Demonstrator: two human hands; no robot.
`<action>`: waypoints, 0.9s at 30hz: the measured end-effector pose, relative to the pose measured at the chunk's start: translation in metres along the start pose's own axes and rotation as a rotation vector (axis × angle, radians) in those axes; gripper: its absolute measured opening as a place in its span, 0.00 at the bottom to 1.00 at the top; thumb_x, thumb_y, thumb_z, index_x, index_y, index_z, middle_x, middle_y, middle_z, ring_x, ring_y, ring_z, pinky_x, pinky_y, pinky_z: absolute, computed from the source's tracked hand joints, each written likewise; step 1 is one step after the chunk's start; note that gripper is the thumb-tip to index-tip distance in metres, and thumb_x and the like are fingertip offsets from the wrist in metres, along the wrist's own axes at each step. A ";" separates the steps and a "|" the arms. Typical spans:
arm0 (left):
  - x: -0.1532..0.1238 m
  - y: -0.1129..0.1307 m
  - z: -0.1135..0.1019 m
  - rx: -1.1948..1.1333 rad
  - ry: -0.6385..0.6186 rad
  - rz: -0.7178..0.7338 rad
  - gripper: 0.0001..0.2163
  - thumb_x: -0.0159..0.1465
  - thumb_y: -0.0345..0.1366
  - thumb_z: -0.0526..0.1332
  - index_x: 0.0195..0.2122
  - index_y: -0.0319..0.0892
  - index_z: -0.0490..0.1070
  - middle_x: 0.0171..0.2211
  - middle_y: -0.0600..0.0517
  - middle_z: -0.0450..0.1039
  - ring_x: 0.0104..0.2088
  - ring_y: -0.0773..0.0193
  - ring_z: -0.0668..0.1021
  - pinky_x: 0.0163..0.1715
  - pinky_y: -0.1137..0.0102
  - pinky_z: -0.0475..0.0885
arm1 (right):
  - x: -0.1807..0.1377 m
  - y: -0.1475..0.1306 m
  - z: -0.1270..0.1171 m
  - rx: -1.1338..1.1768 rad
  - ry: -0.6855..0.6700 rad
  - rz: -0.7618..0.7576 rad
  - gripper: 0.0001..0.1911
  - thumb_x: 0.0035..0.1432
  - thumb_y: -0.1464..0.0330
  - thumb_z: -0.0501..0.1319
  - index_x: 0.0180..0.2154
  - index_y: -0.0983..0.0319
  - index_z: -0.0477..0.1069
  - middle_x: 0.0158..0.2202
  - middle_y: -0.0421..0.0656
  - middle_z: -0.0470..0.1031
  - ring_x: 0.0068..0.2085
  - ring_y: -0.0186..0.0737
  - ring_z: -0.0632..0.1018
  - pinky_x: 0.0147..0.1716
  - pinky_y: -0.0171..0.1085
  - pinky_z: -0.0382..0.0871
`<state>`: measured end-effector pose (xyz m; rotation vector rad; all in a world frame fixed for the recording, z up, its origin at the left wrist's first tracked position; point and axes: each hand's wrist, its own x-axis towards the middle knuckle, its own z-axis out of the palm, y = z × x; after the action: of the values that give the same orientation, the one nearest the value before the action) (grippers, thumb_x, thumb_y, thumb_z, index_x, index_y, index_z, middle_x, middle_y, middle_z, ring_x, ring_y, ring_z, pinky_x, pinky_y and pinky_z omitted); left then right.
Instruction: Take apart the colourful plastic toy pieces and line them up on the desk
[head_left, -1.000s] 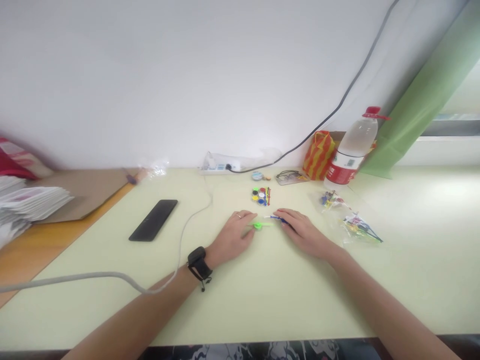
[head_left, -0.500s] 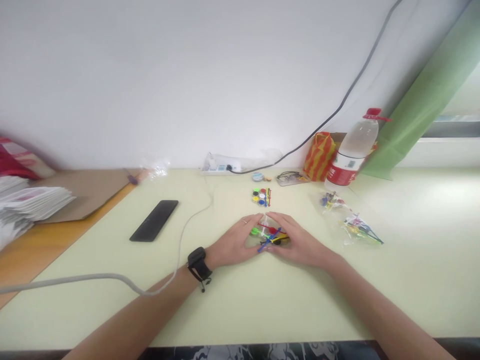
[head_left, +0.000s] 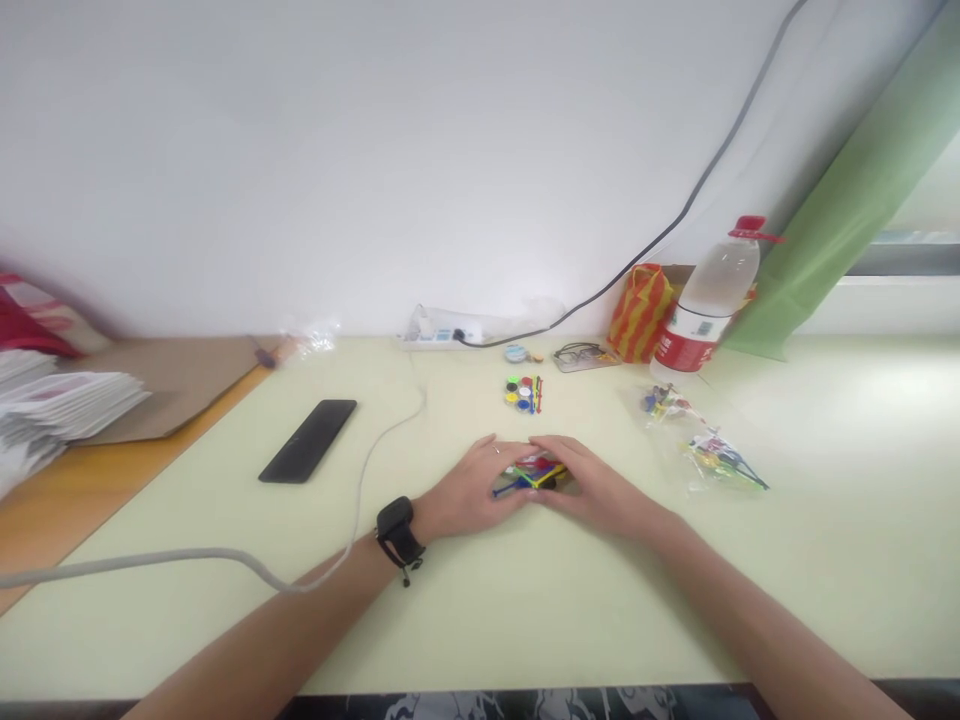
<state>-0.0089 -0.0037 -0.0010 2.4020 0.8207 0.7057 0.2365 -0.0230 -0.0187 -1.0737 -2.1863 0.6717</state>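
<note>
My left hand (head_left: pixel 469 488) and my right hand (head_left: pixel 592 490) lie together on the pale green table (head_left: pixel 525 600), fingers curled inward and cupped round a small heap of coloured plastic sticks and discs (head_left: pixel 534 474). Red, blue, green and yellow pieces show between the fingertips. A black watch (head_left: pixel 397 528) is on my left wrist and a ring on one left finger. Just beyond the hands lies a neat group of coloured discs and sticks (head_left: pixel 523 392).
A black phone (head_left: pixel 307 453) lies to the left, with a grey cable (head_left: pixel 225 555) curving past it. Clear bags of coloured pieces (head_left: pixel 712 450) lie at the right. A water bottle (head_left: pixel 709 305), striped bag (head_left: pixel 637 310), glasses (head_left: pixel 581 352) and power strip (head_left: pixel 439 332) stand by the wall.
The hands were apart and flat with a green piece between them; they have drawn together and toward me, gathering the scattered coloured pieces into a tight heap.
</note>
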 end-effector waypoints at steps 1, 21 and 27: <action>0.000 0.000 0.001 0.008 0.004 0.005 0.23 0.69 0.41 0.62 0.65 0.52 0.65 0.62 0.48 0.73 0.61 0.51 0.75 0.69 0.46 0.56 | 0.000 -0.001 -0.002 -0.007 0.007 -0.008 0.35 0.64 0.56 0.66 0.69 0.50 0.59 0.64 0.50 0.70 0.65 0.54 0.70 0.63 0.56 0.68; 0.131 0.094 -0.005 -0.478 0.625 -0.255 0.14 0.68 0.46 0.63 0.52 0.48 0.70 0.58 0.46 0.73 0.55 0.52 0.75 0.53 0.58 0.71 | 0.012 0.008 -0.022 0.003 0.232 0.003 0.16 0.66 0.62 0.61 0.54 0.55 0.72 0.55 0.50 0.75 0.56 0.56 0.76 0.53 0.54 0.73; 0.151 0.069 -0.109 -0.457 0.305 -0.052 0.13 0.67 0.48 0.64 0.43 0.43 0.77 0.44 0.47 0.81 0.44 0.59 0.81 0.46 0.65 0.74 | 0.042 0.022 -0.057 -0.076 0.320 0.058 0.12 0.67 0.63 0.59 0.51 0.54 0.72 0.52 0.48 0.75 0.49 0.49 0.78 0.47 0.49 0.78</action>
<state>0.0557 0.0796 0.1668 1.8858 0.7381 1.1225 0.2671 0.0332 0.0183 -1.1980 -1.9240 0.4108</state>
